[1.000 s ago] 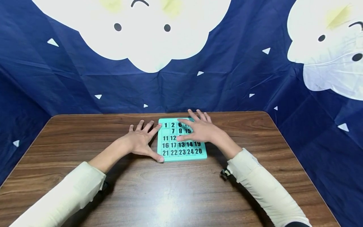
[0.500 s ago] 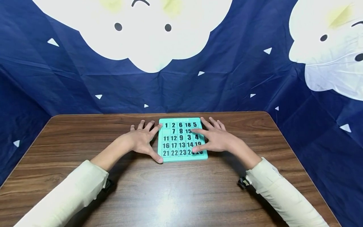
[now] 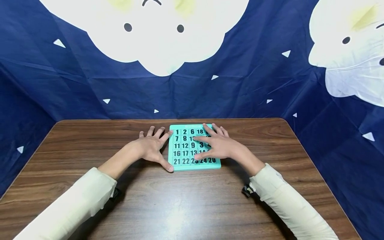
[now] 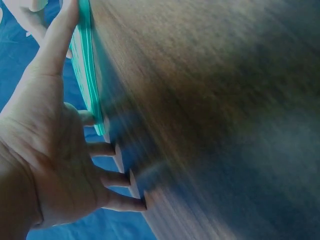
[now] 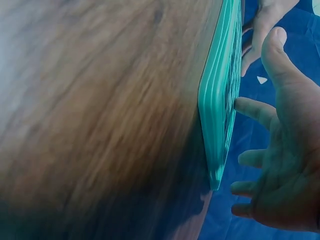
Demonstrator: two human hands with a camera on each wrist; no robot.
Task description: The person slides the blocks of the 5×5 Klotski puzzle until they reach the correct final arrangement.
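A turquoise sliding number puzzle [image 3: 181,150] lies flat on the wooden table, its black-numbered tiles facing up. Along its left side, my left hand [image 3: 148,149] has its fingers spread. The thumb touches the lower left corner and the index fingertip the upper left edge. Over the puzzle's right half is my right hand [image 3: 220,146], fingers extended, hiding several tiles. Its index fingertip touches a tile in the second row. In the right wrist view that index finger meets the puzzle's face [image 5: 231,107], while the thumb stands off it. The left wrist view shows the puzzle's edge [image 4: 89,75] beside the thumb.
The brown wooden table [image 3: 192,203] reaches a dark blue cloth backdrop [image 3: 150,91] with white cloud shapes behind it. The table's far edge runs close behind the puzzle. A small dark device [image 3: 247,190] sits at the right sleeve cuff.
My right hand went right, then back left. In the second row, the 7, 8 and 15 tiles have slid left, filling the gap at the left end. The left hand stays in place.
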